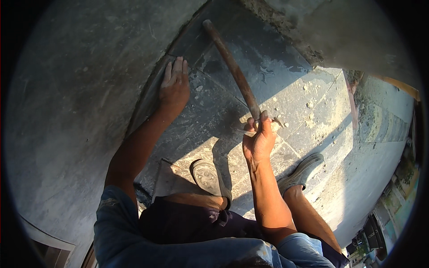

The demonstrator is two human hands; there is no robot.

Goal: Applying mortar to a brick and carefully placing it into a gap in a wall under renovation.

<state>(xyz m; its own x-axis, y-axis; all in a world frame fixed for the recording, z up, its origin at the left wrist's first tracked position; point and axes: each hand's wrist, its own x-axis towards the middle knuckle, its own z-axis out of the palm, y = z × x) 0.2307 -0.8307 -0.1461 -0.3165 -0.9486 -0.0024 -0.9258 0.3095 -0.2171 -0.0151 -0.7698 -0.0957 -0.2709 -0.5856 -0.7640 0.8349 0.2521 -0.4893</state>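
Note:
My left hand [175, 82] lies with fingers stretched out on the dark grey tiles [210, 89], beside the step's left edge. A long, brown, rod-like handle [230, 64] slants from the upper middle down to my right hand [259, 131]. My right hand is closed at its lower end, with a pale lump [273, 127] and thin pieces at the fingers; exactly what it grips is unclear. Whitish crumbs [309, 104] are scattered on the sunlit tiles to its right.
A grey wall surface [71, 89] runs along the left, and a rough cement ledge [339, 31] overhangs at top right. My two sandalled feet [206, 176] stand on the tiles below my hands. A paler paved strip [380, 120] lies at the right.

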